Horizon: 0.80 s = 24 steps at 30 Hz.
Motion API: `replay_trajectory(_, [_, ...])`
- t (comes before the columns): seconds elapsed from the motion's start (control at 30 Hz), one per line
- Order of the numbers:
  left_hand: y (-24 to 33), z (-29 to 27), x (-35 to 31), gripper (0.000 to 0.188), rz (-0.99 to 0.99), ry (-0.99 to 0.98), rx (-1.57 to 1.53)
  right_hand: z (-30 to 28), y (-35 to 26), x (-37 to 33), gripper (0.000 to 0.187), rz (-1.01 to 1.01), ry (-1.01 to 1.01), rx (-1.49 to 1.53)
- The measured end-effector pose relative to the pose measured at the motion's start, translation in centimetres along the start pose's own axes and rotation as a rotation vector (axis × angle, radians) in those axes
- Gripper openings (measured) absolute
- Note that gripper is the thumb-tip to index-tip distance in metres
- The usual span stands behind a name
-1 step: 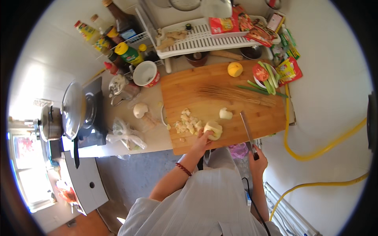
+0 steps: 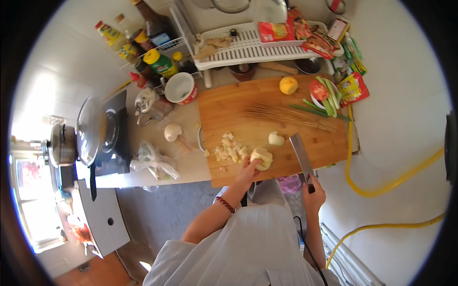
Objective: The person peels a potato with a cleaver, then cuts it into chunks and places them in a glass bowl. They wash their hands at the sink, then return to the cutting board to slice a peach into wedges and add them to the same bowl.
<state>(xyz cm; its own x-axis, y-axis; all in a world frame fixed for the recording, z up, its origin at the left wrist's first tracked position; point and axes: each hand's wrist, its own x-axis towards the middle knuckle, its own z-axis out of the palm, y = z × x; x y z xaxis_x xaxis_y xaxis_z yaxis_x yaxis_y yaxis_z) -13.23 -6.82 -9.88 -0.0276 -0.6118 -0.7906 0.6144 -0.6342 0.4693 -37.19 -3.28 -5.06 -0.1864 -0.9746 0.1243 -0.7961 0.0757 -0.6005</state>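
Observation:
My left hand (image 2: 247, 170) is closed round a large, pale yellow peeled vegetable (image 2: 261, 158) near the front edge of the wooden cutting board (image 2: 281, 169); its exact kind is unclear. Just left of it lie several pale chopped chunks (image 2: 229, 150). Beyond it sits a smaller pale cut piece (image 2: 275, 138), apart from my hands. My right hand (image 2: 313, 193) grips the dark handle of a cleaver (image 2: 301, 155). The blade points away over the board's right half, its broad flat face showing, and touches neither piece.
Farther back on the board lie a bundle of thin brown sticks (image 2: 286, 117), green stalks, and a round yellow-orange item (image 2: 288, 86). A bowl with a tomato half (image 2: 318, 89) stands at right. Left are a plastic bag (image 2: 155, 162), a white bowl (image 2: 180, 88), and a lidded pan (image 2: 89, 131).
The cleaver in my right hand has turned, so more of its flat blade shows. The whole scene has shifted slightly right in view. My left hand keeps its hold on the pale vegetable.

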Motion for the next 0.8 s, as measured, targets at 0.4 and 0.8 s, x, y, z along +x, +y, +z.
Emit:
replay_trajectory(0.4, [-3.5,0.5,2.5,0.062,0.594,0.186,0.502,5.9,1.4,2.5,0.055,-0.136,-0.058,-0.146])
replay_trajectory(0.8, [-3.6,-0.1,-0.2,0.063,0.539,0.092,0.413,6.6,-6.8,4.3,0.047,-0.380,-0.110,0.002])
